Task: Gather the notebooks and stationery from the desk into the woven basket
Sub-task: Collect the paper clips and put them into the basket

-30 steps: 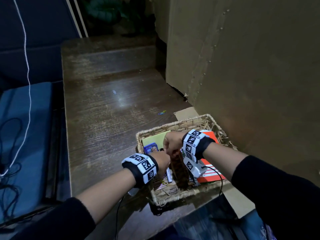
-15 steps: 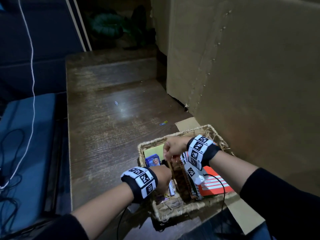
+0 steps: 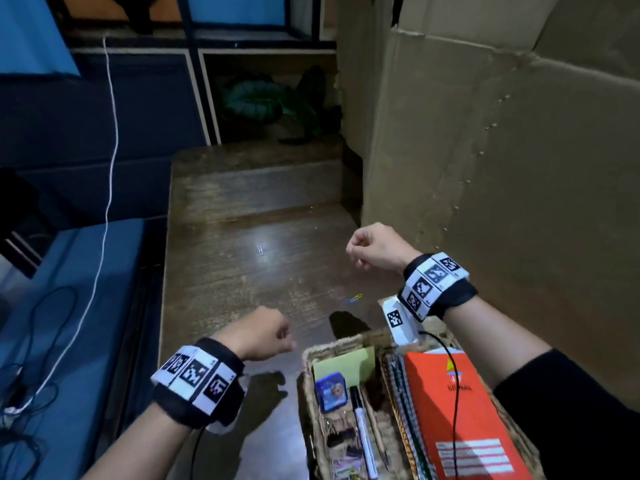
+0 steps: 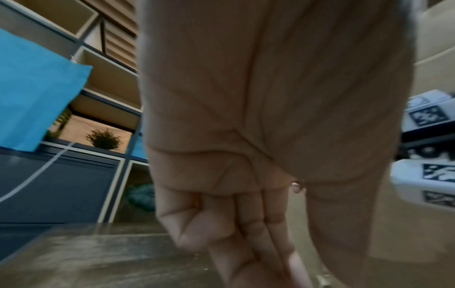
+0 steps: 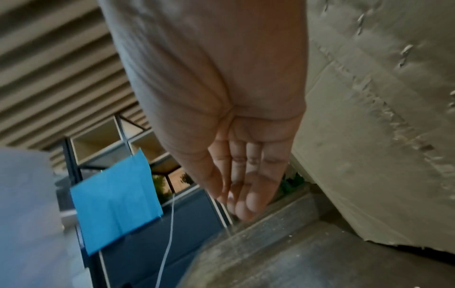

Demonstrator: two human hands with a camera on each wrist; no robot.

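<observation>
The woven basket [image 3: 308, 362] is cut off by the head view's lower edge; beside it, the orange notebook [image 3: 460, 407] hides the notebooks beneath.

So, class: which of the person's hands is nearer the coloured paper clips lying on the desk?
Right. The right hand hangs just above and beyond the coloured paper clips; the left hand is farther off, to their left and nearer the person.

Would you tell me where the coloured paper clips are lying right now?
In the head view, the coloured paper clips lie on the wooden desk, just beyond the woven basket, below the right hand.
</observation>
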